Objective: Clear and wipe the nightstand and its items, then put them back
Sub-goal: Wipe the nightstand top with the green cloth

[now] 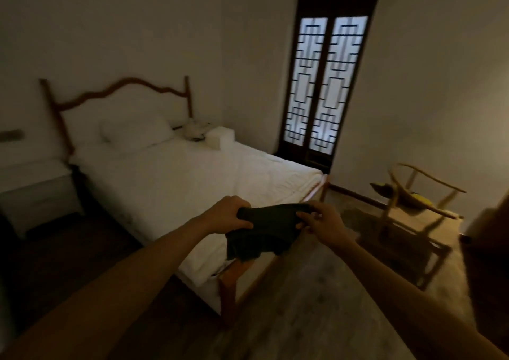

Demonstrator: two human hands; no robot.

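Both bare forearms reach out from the bottom corners over the foot of the bed. Between them hangs a dark cloth: the left hand is clamped on its left top edge, the right hand pinches its right top edge, and the rest droops in folds above the wooden bed corner. White bedding covers the mattress, with a pillow against the curved headboard. Near that pillow, on the far side of the bed, lie a white box and a small pale heap of things too blurred to name. At far left, beside the bed, stands the pale nightstand; its drawers are closed, so their contents cannot be told. A wooden chair at right holds something yellow and dark on its seat. Lattice doors glow in the far wall.
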